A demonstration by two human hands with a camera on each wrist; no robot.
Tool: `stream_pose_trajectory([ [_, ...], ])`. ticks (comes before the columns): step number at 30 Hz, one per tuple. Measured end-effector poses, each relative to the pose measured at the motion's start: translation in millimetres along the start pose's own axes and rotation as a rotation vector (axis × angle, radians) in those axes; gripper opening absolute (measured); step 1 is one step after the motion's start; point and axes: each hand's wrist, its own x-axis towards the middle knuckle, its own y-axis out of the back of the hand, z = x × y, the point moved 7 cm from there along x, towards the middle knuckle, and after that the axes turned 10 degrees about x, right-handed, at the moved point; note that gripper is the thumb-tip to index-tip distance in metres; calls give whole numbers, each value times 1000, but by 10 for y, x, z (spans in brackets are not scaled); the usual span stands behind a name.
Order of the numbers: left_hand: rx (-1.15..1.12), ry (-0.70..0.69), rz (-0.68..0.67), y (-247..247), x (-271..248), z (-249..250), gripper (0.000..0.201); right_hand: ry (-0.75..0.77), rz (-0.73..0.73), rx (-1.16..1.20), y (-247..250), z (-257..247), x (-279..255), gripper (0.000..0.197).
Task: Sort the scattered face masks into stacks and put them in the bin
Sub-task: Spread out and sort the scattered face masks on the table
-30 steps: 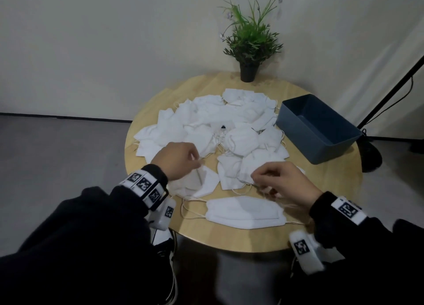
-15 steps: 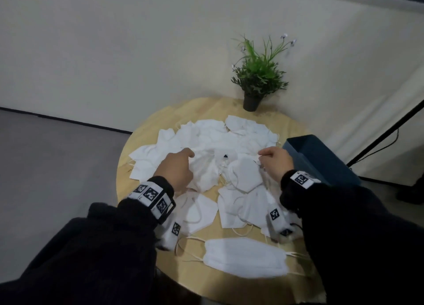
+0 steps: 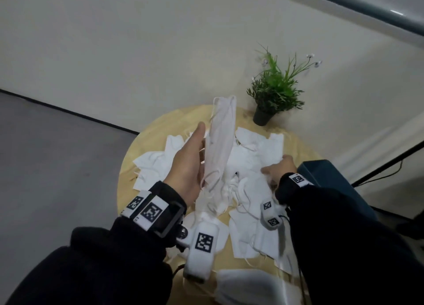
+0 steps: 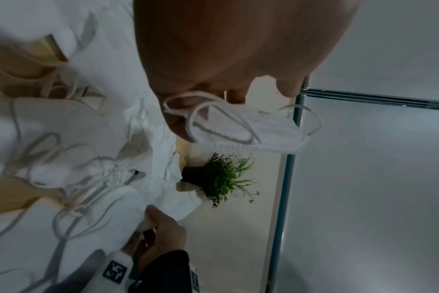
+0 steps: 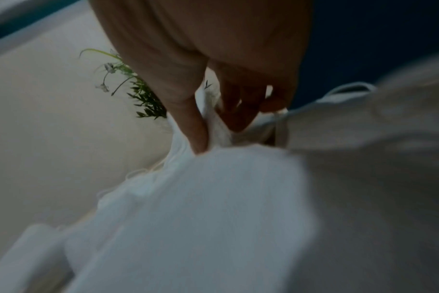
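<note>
Many white face masks [image 3: 252, 157] lie scattered in a pile on a round wooden table [image 3: 174, 118]. My left hand [image 3: 195, 148] is raised above the pile and holds one pleated mask [image 3: 221, 139] upright; in the left wrist view that mask [image 4: 251, 134] lies across my fingers with its ear loops dangling. My right hand [image 3: 278, 168] is down on the right side of the pile, beside the dark blue bin [image 3: 328, 176]. In the right wrist view its thumb and fingers [image 5: 198, 126] pinch a fold of a white mask [image 5: 201, 198]. The inside of the bin is hidden.
A small potted plant [image 3: 275, 91] stands at the table's far edge against the wall. One flat mask [image 3: 247, 286] lies alone near the front edge. A black stand leg and cable [image 3: 390, 162] run behind the bin on the right.
My left hand has lifted a pleated mask out of the pile and turned it upright. The right hand has reached further right, toward the bin, and the head view has tilted up.
</note>
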Motion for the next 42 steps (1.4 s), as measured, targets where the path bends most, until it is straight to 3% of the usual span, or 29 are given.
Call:
stream_pose_trajectory([
  [1,-16,-6,-4,-17,17,7,59,-6,-19,56,32,-47,-19,90],
  [3,27,-66,-17,-60,-5,61,47,41,-41,149,105,-199,-41,80],
  [6,161,-126,15,-87,-50,83,22,135,-71,283,271,-546,-194,28],
  [10,250,-129,54,-95,-83,32,22,193,-99,421,581,-847,-490,10],
  [15,292,-149,34,-215,-134,-31,23,207,-159,617,850,-708,-1011,21],
  [22,392,-135,-49,-442,-247,-217,15,-96,-196,1130,763,386,-1480,34],
  [25,430,-86,-107,-544,-264,-325,20,-142,-290,1072,546,686,-1644,33],
  [28,441,-50,-171,-670,-319,-394,25,8,-388,958,507,552,-1718,26],
  [35,453,-166,-67,-625,-326,-288,26,227,-356,728,666,385,-1718,19],
  [42,490,-133,-113,-835,-413,-518,14,171,-387,813,730,336,-1740,17],
])
